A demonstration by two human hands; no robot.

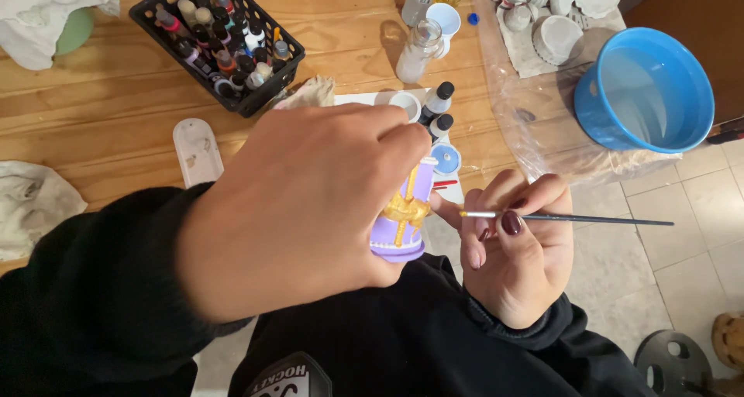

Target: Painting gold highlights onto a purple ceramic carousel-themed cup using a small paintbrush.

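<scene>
Two grips: left hand clasps figurine; right hand pinches brush. A slip risks smearing gold beside the figurine's purple base.

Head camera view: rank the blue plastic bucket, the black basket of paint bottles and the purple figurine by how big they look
1. Blue plastic bucket and black basket of paint bottles: look alike, too close to rank.
2. Purple figurine, smallest, partly hidden by the left hand.

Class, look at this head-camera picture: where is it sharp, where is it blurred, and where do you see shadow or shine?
Head view: the left hand, close to the lens, looks large and slightly soft; the right hand and thin brush are sharp; the purple and gold figurine is clear; the blue bucket shows soft sheen inside; the clear bottle casts a shadow on the wooden table.
</scene>
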